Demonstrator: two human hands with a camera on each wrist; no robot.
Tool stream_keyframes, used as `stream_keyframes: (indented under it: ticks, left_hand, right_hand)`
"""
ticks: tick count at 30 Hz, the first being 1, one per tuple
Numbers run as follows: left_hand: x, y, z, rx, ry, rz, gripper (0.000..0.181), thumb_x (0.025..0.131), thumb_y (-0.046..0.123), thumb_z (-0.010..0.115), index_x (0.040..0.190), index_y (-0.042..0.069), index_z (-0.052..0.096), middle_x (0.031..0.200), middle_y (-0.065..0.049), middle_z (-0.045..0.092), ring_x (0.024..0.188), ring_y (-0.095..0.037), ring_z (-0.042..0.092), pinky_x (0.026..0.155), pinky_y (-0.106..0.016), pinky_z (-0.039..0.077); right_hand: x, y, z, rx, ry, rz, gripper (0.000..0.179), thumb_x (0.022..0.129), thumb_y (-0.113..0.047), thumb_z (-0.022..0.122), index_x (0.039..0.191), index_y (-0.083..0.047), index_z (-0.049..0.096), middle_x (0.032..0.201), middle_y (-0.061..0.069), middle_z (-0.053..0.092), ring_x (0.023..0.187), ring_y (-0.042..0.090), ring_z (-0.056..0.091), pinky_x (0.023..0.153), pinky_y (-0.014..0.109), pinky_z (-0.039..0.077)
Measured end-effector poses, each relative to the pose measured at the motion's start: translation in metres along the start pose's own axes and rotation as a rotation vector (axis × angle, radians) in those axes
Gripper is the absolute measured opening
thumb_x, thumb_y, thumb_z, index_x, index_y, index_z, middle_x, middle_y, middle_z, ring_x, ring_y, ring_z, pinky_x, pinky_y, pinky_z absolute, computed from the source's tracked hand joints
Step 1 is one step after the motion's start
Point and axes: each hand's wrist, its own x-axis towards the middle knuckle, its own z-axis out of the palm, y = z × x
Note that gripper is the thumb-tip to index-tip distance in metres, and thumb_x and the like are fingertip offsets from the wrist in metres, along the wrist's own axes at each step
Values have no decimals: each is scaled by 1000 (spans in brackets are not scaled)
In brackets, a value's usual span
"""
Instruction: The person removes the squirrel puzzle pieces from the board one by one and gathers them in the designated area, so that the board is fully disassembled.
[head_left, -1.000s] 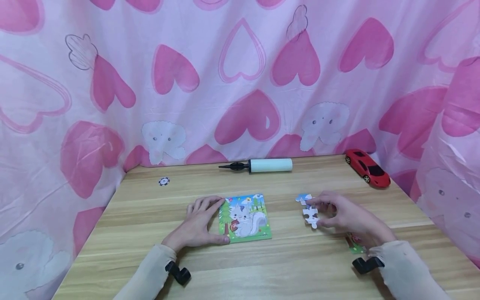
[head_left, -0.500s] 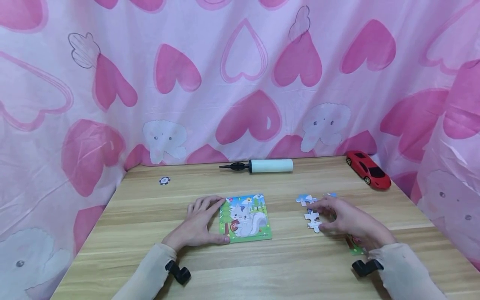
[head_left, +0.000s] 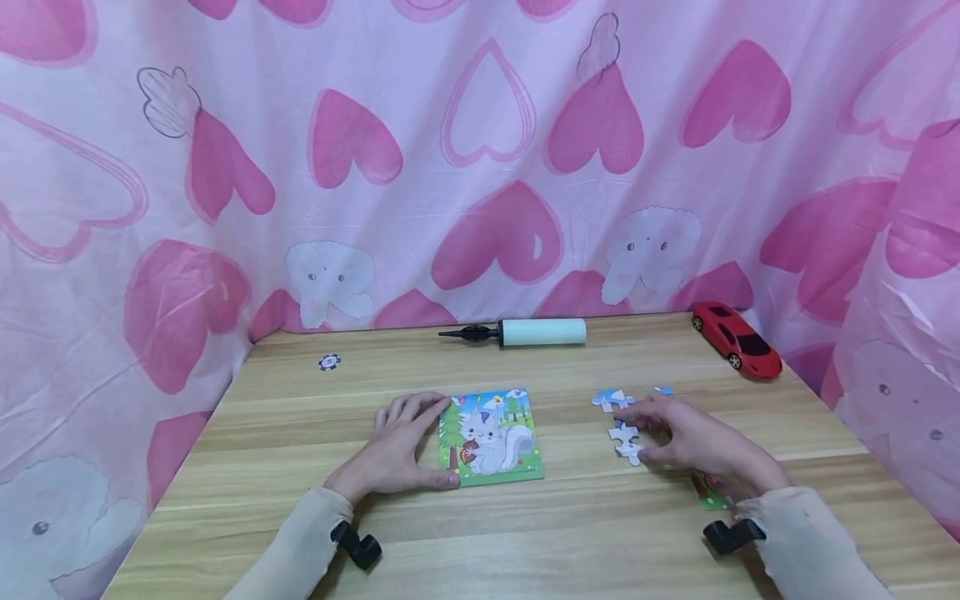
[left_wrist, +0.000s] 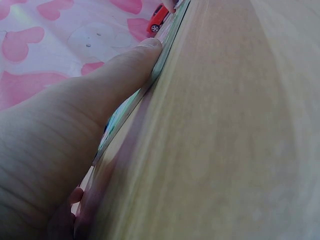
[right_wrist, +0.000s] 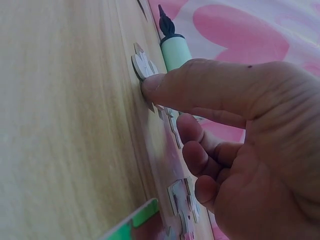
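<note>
A square squirrel puzzle (head_left: 491, 442) lies flat on the table, its picture facing up. My left hand (head_left: 393, 454) rests along its left side, the index fingertip at the far corner and the extended thumb (left_wrist: 125, 70) along the near edge. To the right, my right hand (head_left: 693, 437) pinches a white puzzle piece (head_left: 626, 442) with thumb and index finger, close to the table. In the right wrist view the thumb tip covers part of that puzzle piece (right_wrist: 142, 64), and the other fingers curl loosely. Beyond it lies a blue-and-white puzzle piece (head_left: 611, 399).
More pieces lie around the right hand, including a green one (head_left: 708, 490) near the wrist and a blue one (head_left: 662, 390) behind. A hand pump (head_left: 540, 332), a red toy car (head_left: 737, 340) and a poker chip (head_left: 329, 362) stand farther back, before a pink heart-patterned curtain (head_left: 495, 237).
The right hand and the white piece have shifted slightly toward me, uncovering a blue piece behind the hand. The left hand and squirrel puzzle have stayed put.
</note>
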Motion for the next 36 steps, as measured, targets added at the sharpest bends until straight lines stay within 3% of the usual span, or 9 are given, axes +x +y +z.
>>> stream_keyframes:
  ticks: [17, 23, 28, 32, 36]
  left_hand:
    - [0, -1, 0, 8, -1, 1, 129, 75, 86, 84, 176, 19, 37, 177, 1, 32, 161, -32, 24, 120, -59, 25]
    - [-1, 0, -1, 17, 0, -1, 129, 75, 86, 83, 176, 19, 37, 177, 1, 32, 161, -32, 24, 120, -59, 25]
    - [-2, -1, -2, 6, 5, 1, 129, 75, 86, 84, 175, 20, 37, 177, 2, 32, 161, -32, 25, 120, -60, 24]
    - [-2, -2, 0, 8, 7, 0, 129, 75, 87, 83, 176, 21, 37, 177, 2, 32, 161, -31, 24, 120, -60, 24]
    - [-1, -3, 2, 11, 1, 4, 129, 75, 87, 83, 176, 21, 36, 178, 2, 32, 161, -31, 24, 120, -60, 24]
  right_hand:
    - [-1, 0, 0, 14, 2, 19, 63, 91, -16, 95, 149, -26, 72, 124, 4, 63, 116, 28, 54, 98, 38, 51]
    - [0, 0, -1, 32, -6, 17, 64, 90, -16, 95, 149, -25, 72, 125, 5, 63, 116, 29, 53, 97, 37, 51]
    - [-2, 0, -1, 140, -6, 6, 58, 95, -17, 90, 149, -26, 71, 129, 8, 64, 118, 31, 52, 93, 33, 52]
    - [-2, 2, -3, 207, 57, -57, 53, 101, -21, 84, 152, -23, 68, 135, 9, 67, 117, 32, 56, 91, 29, 54]
    - [0, 1, -5, 167, 156, -149, 59, 103, -28, 84, 158, -20, 62, 138, 9, 71, 115, 29, 64, 91, 28, 56]
